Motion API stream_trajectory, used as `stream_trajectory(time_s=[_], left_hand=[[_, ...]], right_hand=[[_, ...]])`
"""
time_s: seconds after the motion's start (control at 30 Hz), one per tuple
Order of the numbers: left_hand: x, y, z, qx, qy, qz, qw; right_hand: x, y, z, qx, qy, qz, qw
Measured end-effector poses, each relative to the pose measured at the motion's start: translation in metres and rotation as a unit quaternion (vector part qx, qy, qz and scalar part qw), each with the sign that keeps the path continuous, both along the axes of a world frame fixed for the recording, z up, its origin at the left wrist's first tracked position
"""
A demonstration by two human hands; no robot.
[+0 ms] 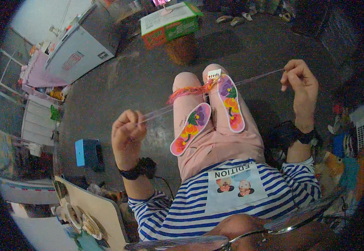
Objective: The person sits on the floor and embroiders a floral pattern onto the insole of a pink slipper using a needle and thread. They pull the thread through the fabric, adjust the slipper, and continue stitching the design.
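Pale lilac embroidery thread is stretched in several thin strands across my lap, one end at each hand. My left hand is closed, pinching the strands on the left. Farther to the right and a little higher, my right hand grips the other end between thumb and fingers. On my thighs rest two flower-embroidered insoles, a left insole lying slanted and a right insole pointing toward my knees. A bundle of orange, pink and yellow threads lies across my knees, with a small white card beside it.
Ahead stands a green and orange cardboard box on a brown round support. A blue stool sits on the floor at left, beyond a pale tabletop. The white fridge-like appliance is far left; assorted items crowd the right.
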State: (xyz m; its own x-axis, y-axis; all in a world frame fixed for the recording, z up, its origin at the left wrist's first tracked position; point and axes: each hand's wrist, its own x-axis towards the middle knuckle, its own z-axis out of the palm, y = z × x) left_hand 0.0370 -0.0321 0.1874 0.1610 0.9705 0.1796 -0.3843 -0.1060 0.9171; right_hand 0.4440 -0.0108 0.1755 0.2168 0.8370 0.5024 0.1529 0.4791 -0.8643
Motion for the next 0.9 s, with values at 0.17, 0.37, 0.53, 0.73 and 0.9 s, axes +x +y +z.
stream_trajectory(time_s=[0.17, 0.37, 0.53, 0.73, 0.9], left_hand=[[-0.049, 0.002, -0.004, -0.020, -0.156, -0.010, 0.987], [-0.089, -0.002, -0.028, -0.045, -0.256, 0.005, 0.966], [-0.121, 0.003, -0.045, -0.045, -0.256, 0.055, 0.964], [-0.139, 0.018, -0.054, -0.082, -0.323, -0.016, 0.943], [-0.143, 0.025, -0.065, -0.075, -0.363, -0.056, 0.927]], right_hand=[[-0.004, -0.011, -0.003, -0.025, 0.038, -0.036, 0.998], [-0.011, -0.017, -0.017, -0.059, 0.044, -0.042, 0.996], [-0.013, -0.015, -0.039, -0.030, 0.025, -0.095, 0.995], [0.006, -0.014, -0.050, -0.052, 0.006, -0.083, 0.995], [0.018, -0.014, -0.055, -0.038, 0.034, -0.076, 0.996]])
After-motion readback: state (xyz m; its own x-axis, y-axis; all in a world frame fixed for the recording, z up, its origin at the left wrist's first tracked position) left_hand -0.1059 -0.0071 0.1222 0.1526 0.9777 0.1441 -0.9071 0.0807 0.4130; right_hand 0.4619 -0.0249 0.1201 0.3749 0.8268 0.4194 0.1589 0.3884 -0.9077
